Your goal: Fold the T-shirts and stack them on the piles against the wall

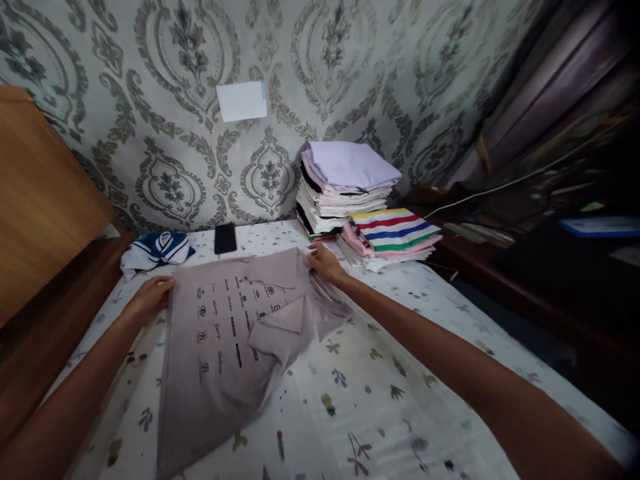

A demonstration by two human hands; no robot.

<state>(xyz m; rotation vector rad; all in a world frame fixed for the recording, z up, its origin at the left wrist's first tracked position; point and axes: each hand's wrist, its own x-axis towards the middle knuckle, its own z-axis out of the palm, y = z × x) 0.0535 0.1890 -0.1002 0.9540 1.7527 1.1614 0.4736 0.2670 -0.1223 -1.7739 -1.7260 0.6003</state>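
A mauve-grey printed shirt (200,393) lies partly folded on the patterned white bedsheet (370,407), its right side bunched and creased. My left hand (153,297) pinches the shirt's upper left edge, fingers closed on the fabric. At the upper right corner of the shirt, my right hand (325,262) has its fingers closed around the cloth. One sleeve is laid over the printed middle part, where rows of small dark lettering and logos show.
Behind my right hand stands a tall stack of folded clothes (350,167), with a lower pile topped by a striped cloth (395,230) beside it. A black phone (225,239) and a crumpled blue-and-white garment (160,250) lie near the wall. Wooden furniture (45,200) borders the left.
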